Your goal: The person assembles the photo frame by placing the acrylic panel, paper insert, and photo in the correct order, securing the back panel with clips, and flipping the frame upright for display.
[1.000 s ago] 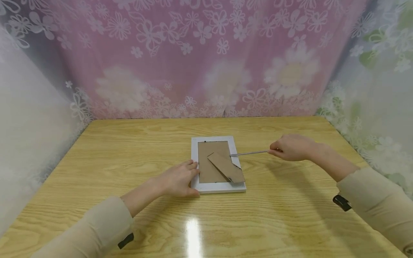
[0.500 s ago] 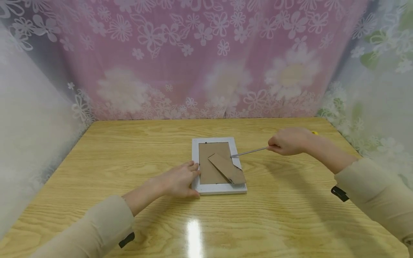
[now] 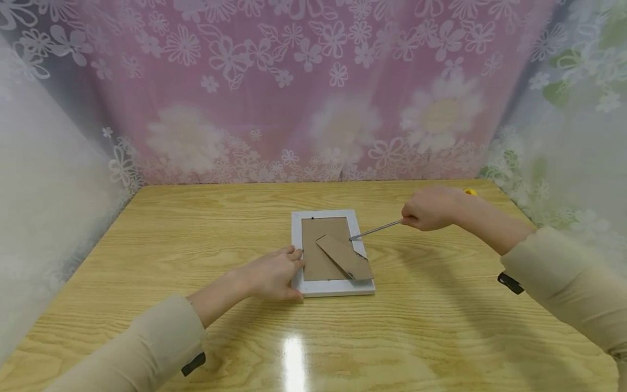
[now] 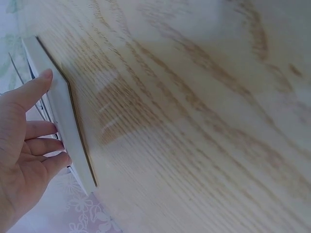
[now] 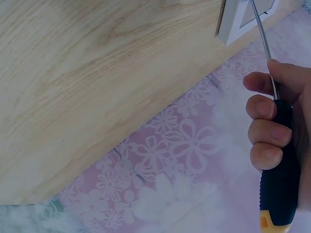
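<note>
White rectangular picture frame (image 3: 330, 287) lies face down on the light wood-grain desk (image 3: 196, 228), between the two hands. Brown cardboard backing (image 3: 313, 264) sits inside the rim; the brown cardboard stand leg (image 3: 345, 255) angles across it, lower end over the near-right part of the rim.

Left hand (image 3: 274, 275) is at the frame's left side, in contact: fingers bent over the left rail, thumb at the near-left corner. Partly closed, gripping that edge.

Right hand (image 3: 428, 208) is off to the right of the frame, raised over the desk, not touching it. Closed round the black-and-yellow handle of a screwdriver (image 5: 283, 179) with a slim metal shaft, thumb and index finger up by the shaft. Shaft slopes down leftward; tip is at the right rail's inner edge, by the backing, just above the stand leg in the head view. Can't tell if the tip is wedged under anything.

Pink floral curtain (image 3: 338, 109) behind the desk.
</note>
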### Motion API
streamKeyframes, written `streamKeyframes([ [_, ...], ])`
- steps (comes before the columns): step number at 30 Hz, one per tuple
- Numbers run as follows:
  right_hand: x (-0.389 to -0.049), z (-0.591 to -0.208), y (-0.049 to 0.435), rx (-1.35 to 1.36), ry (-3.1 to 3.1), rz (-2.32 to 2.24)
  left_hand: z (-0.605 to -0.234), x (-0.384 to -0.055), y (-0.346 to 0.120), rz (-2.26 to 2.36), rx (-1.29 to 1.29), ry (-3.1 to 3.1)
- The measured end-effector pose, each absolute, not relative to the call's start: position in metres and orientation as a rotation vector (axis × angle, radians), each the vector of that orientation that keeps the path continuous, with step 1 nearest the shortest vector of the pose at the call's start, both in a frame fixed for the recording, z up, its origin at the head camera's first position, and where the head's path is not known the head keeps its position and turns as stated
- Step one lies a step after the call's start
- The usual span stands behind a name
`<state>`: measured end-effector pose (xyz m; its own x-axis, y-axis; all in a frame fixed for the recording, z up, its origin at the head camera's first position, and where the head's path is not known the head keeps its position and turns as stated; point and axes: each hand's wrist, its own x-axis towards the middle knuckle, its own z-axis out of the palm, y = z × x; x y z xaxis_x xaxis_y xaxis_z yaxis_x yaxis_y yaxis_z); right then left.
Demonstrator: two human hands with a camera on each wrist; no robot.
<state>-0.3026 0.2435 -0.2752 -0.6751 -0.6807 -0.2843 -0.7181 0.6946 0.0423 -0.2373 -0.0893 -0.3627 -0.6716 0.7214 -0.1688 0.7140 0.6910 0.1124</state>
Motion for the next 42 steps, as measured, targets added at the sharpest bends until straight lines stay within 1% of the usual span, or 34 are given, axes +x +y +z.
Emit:
streamKeyframes([
  [9, -0.302, -0.264, 0.234, -1.111, 2.619, 0.299, -0.361, -0.236, -0.088, 0.049, 1.171, 2.699],
  [17, -0.301, -0.259, 0.226, -1.051, 2.616, 0.317, -0.361, -0.235, -0.088, 0.046, 1.166, 2.701],
  [31, -0.302, -0.242, 0.202, -0.986, 2.603, 0.554, -0.36, -0.236, -0.088, 0.053, 1.192, 2.708],
  [42, -0.296, -0.239, 0.189, -0.934, 2.586, 0.67, -0.362, -0.235, -0.09, 0.053, 1.183, 2.707],
])
